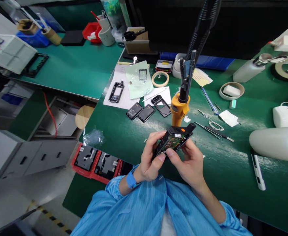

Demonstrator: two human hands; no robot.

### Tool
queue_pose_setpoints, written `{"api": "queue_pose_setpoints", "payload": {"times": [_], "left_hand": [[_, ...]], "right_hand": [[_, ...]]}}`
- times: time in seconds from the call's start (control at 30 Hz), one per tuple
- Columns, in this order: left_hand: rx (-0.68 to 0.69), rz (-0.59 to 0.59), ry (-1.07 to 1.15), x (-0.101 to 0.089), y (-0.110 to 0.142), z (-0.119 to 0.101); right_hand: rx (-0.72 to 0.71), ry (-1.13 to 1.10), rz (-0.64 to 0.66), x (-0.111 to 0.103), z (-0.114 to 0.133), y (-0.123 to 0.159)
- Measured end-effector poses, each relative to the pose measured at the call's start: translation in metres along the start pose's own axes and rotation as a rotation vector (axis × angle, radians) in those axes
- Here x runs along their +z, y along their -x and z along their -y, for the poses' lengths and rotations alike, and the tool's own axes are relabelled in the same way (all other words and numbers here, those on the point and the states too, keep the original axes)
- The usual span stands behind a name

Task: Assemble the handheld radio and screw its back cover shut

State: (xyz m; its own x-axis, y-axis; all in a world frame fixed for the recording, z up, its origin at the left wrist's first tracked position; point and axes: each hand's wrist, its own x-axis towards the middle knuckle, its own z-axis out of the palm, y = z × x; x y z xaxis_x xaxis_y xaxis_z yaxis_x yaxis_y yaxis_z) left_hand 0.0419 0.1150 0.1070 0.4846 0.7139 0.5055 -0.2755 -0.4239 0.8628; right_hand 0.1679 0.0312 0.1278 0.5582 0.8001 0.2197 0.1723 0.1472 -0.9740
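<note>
Between my two hands is a black handheld radio (174,141), opened up so that its green circuit board shows. My left hand (152,157) wraps round its left side, thumb on the lower edge. My right hand (188,160) grips the right side, with its thumb near the bottom of the board. Just beyond the radio hangs an orange electric screwdriver (179,109), close to its top edge. Two black battery packs (146,113) and a black back cover (161,105) lie further off, left of the screwdriver. A front housing (116,92) rests on white paper.
A red tray (92,173) with black parts sits at the lower left. Tweezers (209,131), a coiled white cord (215,125) and a blue pen (208,100) lie to the right. Masking tape (160,79) is behind the back cover. A large white cylinder (275,143) stands at far right.
</note>
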Motion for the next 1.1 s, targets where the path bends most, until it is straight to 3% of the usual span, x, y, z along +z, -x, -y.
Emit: {"api": "queue_pose_setpoints", "payload": {"times": [0.3, 0.57, 0.7, 1.1], "left_hand": [[-0.003, 0.022, -0.041, -0.005, 0.0, -0.002], [0.117, 0.146, -0.191, -0.014, -0.005, -0.017], [0.156, 0.12, -0.245, -0.017, -0.006, -0.025], [0.226, 0.147, -0.221, -0.023, -0.015, -0.039]], "right_hand": [[-0.099, 0.044, 0.005, 0.003, 0.002, 0.0], [-0.311, 0.237, -0.069, 0.0, -0.001, 0.006], [-0.404, 0.284, -0.069, -0.002, -0.005, 0.009], [-0.431, 0.296, -0.029, -0.004, 0.0, 0.015]]}}
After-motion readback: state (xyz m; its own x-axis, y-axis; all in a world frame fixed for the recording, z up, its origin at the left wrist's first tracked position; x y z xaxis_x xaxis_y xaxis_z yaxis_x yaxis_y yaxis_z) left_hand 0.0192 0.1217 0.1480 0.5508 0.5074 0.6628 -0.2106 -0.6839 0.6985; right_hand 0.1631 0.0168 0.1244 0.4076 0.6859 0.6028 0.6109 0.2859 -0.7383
